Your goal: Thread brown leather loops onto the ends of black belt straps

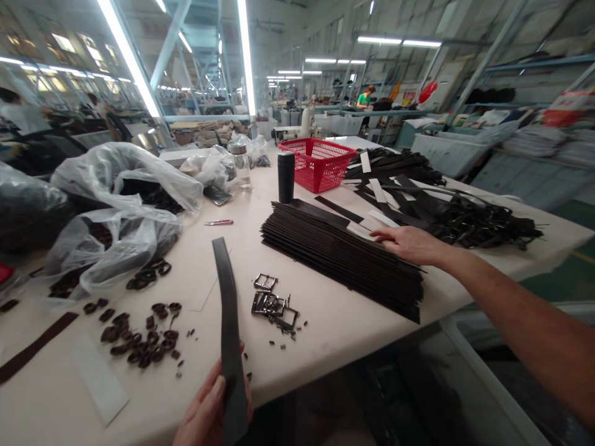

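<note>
My left hand (pixel 207 412) grips the near end of a dark leather belt strap (pixel 225 303), which runs away from me over the white table (pixel 325 322). My right hand (pixel 409 243) lies flat, fingers spread, on top of a long stack of dark belt straps (pixel 334 254) at the table's right. Several metal buckles (pixel 273 302) lie between the held strap and the stack. Small dark leather loops (pixel 139 341) are scattered to the left of the strap.
Clear plastic bags (pixel 121 210) with dark parts fill the left. A red basket (pixel 318 162), a black cylinder (pixel 286 176) and a glass jar (pixel 240 164) stand further back. Finished belts (pixel 469 223) pile at the far right. People work in the background.
</note>
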Available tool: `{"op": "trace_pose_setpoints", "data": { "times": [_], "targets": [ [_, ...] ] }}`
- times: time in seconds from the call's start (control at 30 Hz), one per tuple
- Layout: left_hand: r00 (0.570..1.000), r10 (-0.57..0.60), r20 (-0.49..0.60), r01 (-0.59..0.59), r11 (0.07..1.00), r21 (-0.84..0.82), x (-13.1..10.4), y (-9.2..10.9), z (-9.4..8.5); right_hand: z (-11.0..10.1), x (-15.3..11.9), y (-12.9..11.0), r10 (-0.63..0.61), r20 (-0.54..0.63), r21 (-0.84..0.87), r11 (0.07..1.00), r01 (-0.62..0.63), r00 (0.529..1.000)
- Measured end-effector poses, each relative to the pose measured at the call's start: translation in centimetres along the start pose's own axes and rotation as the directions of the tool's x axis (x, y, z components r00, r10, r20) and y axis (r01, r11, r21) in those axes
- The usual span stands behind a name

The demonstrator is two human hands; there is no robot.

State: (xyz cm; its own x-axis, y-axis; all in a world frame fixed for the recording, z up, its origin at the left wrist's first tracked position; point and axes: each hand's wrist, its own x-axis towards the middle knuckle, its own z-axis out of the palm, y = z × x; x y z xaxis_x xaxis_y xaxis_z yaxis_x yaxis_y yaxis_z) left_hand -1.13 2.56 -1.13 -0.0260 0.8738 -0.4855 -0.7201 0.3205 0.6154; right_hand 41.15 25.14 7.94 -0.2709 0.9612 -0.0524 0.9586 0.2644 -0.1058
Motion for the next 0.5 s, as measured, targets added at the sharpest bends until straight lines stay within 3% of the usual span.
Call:
{"op": "trace_pose_setpoints", "data": {
  "times": [0.37, 0.5],
  "targets": [
    [0.998, 0.022, -0.057, -0.023, 1.000, -0.020, -0.5, 0.3, 1.1, 1.0, -0.4, -0.1, -0.034, -0.009, -0.074, 0.997, 0.033, 0.999],
    [0.998, 0.020, -0.065, -0.020, 1.000, 0.003, -0.6, 0.4, 1.4, 0.3, -0.3, -0.6, -0.062, -0.020, -0.083, 0.995, 0.060, 0.998]
  ]
}}
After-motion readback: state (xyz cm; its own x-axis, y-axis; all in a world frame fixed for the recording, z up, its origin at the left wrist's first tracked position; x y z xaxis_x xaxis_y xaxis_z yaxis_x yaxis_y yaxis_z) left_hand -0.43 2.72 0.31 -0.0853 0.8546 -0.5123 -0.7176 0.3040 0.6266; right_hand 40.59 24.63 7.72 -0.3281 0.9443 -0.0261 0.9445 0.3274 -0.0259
